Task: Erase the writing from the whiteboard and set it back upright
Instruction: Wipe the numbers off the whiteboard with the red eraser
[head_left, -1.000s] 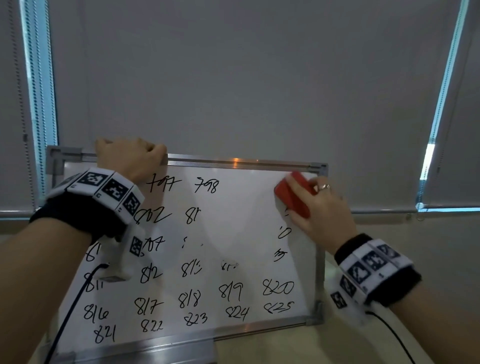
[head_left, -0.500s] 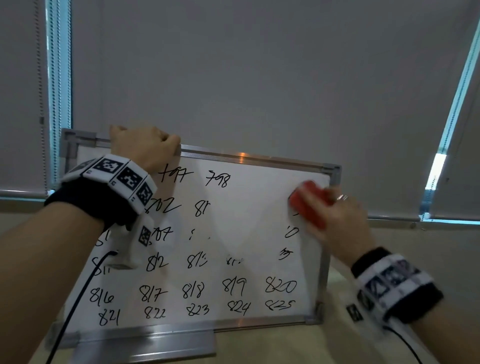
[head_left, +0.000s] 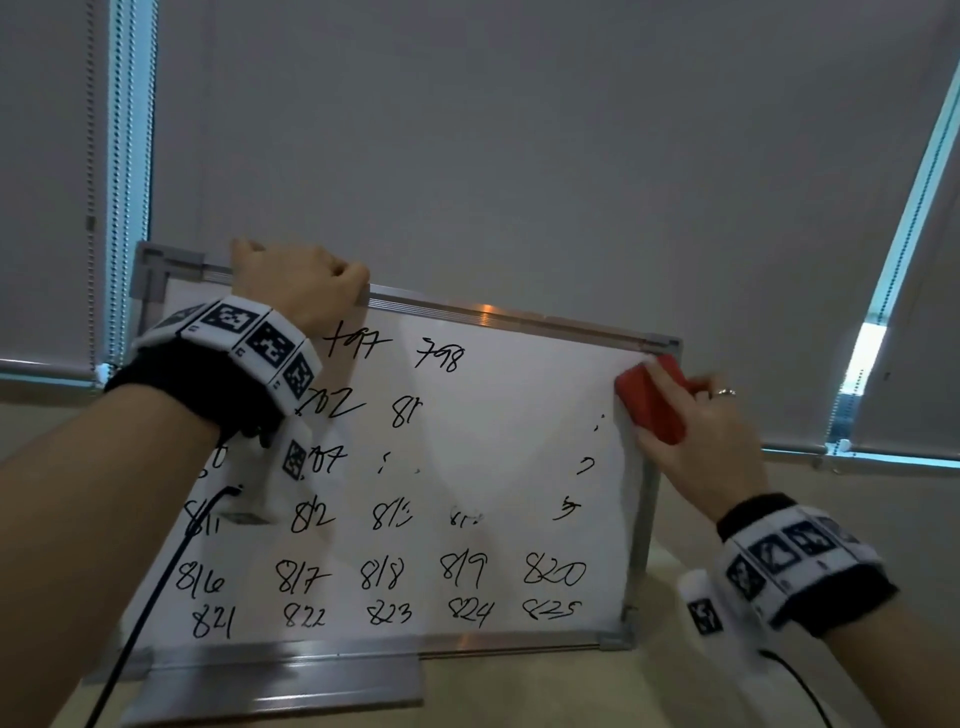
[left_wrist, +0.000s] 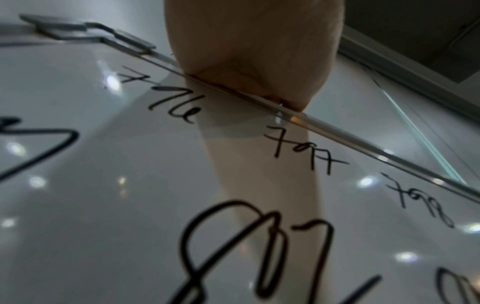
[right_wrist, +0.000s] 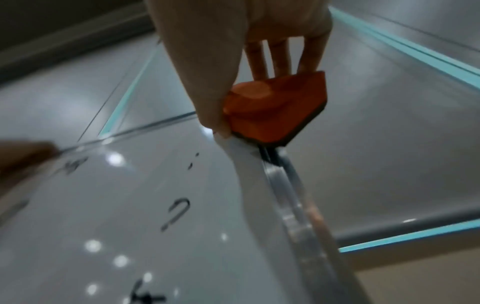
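A metal-framed whiteboard (head_left: 509, 457) stands tilted back on the table, covered with rows of black handwritten numbers; its upper right area is wiped nearly bare. My left hand (head_left: 298, 283) grips the top frame near the left corner, fingers curled over the edge, and in the left wrist view the left hand (left_wrist: 249, 51) presses on that rail. My right hand (head_left: 691, 421) holds a red eraser (head_left: 649, 402) against the board's upper right corner. The right wrist view shows the red eraser (right_wrist: 275, 111) pinched between thumb and fingers at the right frame edge (right_wrist: 291, 197).
Grey roller blinds (head_left: 519, 156) hang close behind the board, with bright window strips at left (head_left: 130, 182) and right (head_left: 904, 234). A metal tray (head_left: 280, 680) runs along the board's bottom edge. The beige table (head_left: 571, 691) lies below.
The eraser moved up and right into the board's top right corner, wiping away marks near the right edge. The left hand kept its grip on the top frame.
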